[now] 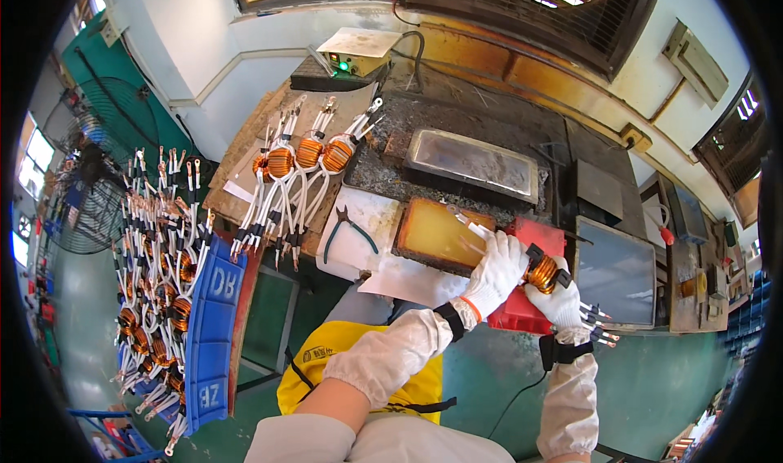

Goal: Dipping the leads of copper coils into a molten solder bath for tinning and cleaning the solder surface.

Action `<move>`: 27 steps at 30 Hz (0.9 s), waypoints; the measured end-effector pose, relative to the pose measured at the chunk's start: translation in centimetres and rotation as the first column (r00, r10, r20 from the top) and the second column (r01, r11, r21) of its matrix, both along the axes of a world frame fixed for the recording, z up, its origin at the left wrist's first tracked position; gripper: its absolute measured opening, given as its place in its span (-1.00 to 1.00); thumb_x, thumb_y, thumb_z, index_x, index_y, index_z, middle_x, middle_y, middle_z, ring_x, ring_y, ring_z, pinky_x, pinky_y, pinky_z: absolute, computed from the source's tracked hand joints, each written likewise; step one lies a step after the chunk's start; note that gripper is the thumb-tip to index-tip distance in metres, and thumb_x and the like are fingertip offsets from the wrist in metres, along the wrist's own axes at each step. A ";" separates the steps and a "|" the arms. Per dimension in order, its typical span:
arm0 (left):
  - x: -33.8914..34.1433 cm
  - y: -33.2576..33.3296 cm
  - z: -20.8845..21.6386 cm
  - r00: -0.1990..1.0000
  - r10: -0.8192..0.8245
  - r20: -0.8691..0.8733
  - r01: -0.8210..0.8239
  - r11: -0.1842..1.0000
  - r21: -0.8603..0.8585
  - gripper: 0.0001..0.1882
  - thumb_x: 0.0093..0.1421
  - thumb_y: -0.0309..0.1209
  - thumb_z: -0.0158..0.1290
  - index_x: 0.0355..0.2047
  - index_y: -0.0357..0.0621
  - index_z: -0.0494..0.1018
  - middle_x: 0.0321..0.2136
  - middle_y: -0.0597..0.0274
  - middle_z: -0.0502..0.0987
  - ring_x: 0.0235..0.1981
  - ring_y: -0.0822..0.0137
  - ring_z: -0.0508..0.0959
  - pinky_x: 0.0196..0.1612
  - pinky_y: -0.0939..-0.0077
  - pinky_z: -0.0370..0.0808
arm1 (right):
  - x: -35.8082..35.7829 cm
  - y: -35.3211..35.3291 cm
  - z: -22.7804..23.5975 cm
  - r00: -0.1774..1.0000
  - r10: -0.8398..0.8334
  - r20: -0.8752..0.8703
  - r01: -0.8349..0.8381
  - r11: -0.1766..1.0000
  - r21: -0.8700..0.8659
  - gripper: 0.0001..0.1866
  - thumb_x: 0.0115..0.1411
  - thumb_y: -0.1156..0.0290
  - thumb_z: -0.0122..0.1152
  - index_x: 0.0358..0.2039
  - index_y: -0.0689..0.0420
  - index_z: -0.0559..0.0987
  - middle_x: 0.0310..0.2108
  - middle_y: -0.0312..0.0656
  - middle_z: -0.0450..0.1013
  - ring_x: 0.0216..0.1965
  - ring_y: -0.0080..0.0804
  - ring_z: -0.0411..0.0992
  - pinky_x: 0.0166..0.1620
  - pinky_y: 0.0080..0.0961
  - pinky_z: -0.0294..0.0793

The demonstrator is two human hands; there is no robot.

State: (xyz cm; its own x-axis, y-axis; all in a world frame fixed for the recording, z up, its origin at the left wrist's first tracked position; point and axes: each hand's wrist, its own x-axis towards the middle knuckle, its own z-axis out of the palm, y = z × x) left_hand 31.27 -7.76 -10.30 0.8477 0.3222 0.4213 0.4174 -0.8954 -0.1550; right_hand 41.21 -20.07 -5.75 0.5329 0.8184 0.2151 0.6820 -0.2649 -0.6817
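While the right hand, white-gloved, was wrapped around the lower side of a ring-shaped copper-wire coil with black blocks and white leads, the left hand, also gloved, had its fingers closed on leads at the upper left. Both grips were engaged: right clamped on the coil body, left on the wires; exact fingertip contact was too small to read. Coil sat between the two hands, held up over a red plastic bin. Lead ends in the left hand pointed up-left, above a shallow brown-edged tray with a yellow surface; whether they touched it, can't tell. More lead ends stuck out right of the right wrist. Black straps on both wrists.

Left of the tray: cutting pliers with dark green handles on a white board, a white paper sheet at the near edge. Behind the tray: a long rectangular metal pot with a silvery top. Right of the bin: a flat grey panel with a pale frame.

Farther left, a row of similar orange coils lay on the bench, below a small yellowish control box with a lit green lamp. Far left: a blue plastic crate beside piled coils.
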 end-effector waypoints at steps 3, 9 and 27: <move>0.0 -0.1 -0.1 1.000 -0.014 0.023 0.013 1.000 0.016 -0.71 0.18 -0.30 -0.12 -0.19 -0.17 0.46 -0.21 0.00 0.43 -0.07 -0.04 0.40 0.04 -0.05 0.31 | 0.4 -0.3 -0.5 1.000 0.008 -0.018 -0.008 1.000 -0.001 -0.51 -0.12 0.39 0.34 -0.14 0.16 0.42 -0.34 -0.11 0.50 -0.32 -0.22 0.53 -0.23 -0.41 0.51; -0.1 0.2 0.2 0.999 -0.016 -0.042 0.014 0.998 -0.058 -0.67 0.14 -0.28 -0.08 -0.16 -0.19 0.44 -0.13 -0.03 0.40 -0.01 -0.06 0.37 0.09 0.07 0.31 | 0.0 0.2 0.4 1.000 -0.017 -0.005 0.017 0.999 -0.034 -0.52 -0.14 0.37 0.36 -0.16 0.16 0.42 -0.37 -0.11 0.49 -0.35 -0.21 0.52 -0.26 -0.41 0.52; 0.7 0.0 -2.2 0.993 0.009 0.118 0.007 0.990 -0.138 -0.66 0.13 -0.33 -0.06 -0.10 -0.23 0.39 -0.19 -0.03 0.45 -0.06 -0.02 0.44 0.03 0.02 0.38 | 0.3 0.4 0.7 0.999 -0.022 0.050 0.026 0.996 -0.085 -0.52 -0.14 0.36 0.34 -0.16 0.13 0.43 -0.38 -0.07 0.50 -0.35 -0.13 0.53 -0.26 -0.36 0.52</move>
